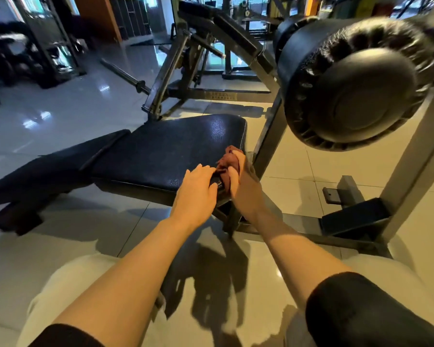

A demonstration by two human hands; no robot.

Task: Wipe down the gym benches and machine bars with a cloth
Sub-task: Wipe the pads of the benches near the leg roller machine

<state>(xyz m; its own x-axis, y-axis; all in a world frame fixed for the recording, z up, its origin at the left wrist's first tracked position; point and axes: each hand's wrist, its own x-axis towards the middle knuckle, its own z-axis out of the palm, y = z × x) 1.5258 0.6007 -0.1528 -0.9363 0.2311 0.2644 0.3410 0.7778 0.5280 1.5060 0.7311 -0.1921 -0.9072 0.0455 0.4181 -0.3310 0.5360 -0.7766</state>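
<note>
A black padded bench seat (166,151) lies low in front of me, with its longer back pad (48,171) running off to the left. My right hand (243,181) grips a bunched dark red cloth (229,162) against the seat's near right corner. My left hand (196,194) rests flat on the seat's front edge just left of the cloth, fingers straight. A grey metal upright bar (268,144) of the bench frame rises just right of the cloth.
A large black roller pad (356,91) hangs at upper right on a grey frame (409,171). A black foot bracket (351,219) sits on the tiled floor at right. A barbell (125,73) and other dark machines (186,56) stand behind the bench.
</note>
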